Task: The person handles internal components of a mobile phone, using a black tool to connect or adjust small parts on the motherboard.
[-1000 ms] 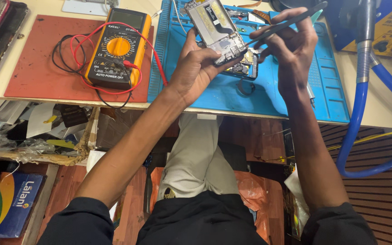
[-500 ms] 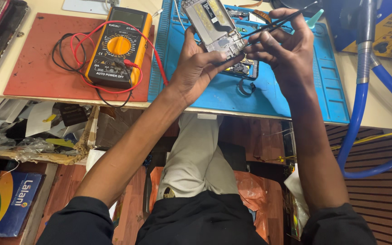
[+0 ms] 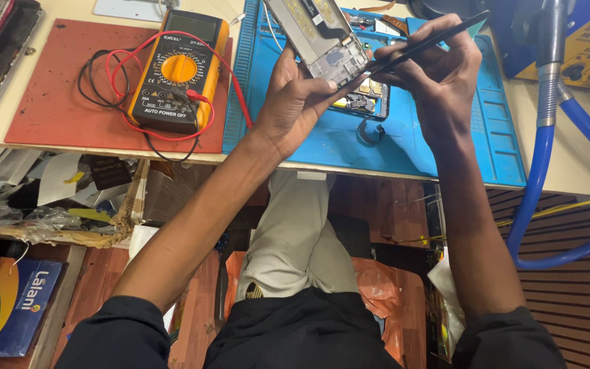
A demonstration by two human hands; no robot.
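You are holding the opened phone [image 3: 319, 42] in your left hand [image 3: 295, 99], tilted up above the blue mat [image 3: 438, 147], with its inner side facing you. The fingers of this hand are clamped around the lower edge of the phone, where the small grey board is showing. Your right hand [image 3: 438, 75] is closed on a thin black tool [image 3: 425, 46], gripping it like a pen, and its tip is touching the lower corner of the phone, just beside your left thumb.

Judging by what is visible, the phone is already open: the back cover is off and the inner frame is bare. The work on the lower board seems to be in progress, not finished; I cannot tell whether any part is already loosened there. A second small phone part [image 3: 367, 102] is lying on the blue mat directly under the phone, so some disassembly seems done.

To the left of the blue mat, the orange multimeter [image 3: 179, 68] is resting on the red mat [image 3: 42, 102], with its red and black leads lying loose. To the right of the blue mat, a blue hose [image 3: 548, 171] is hanging off the worktop [image 3: 575, 171].
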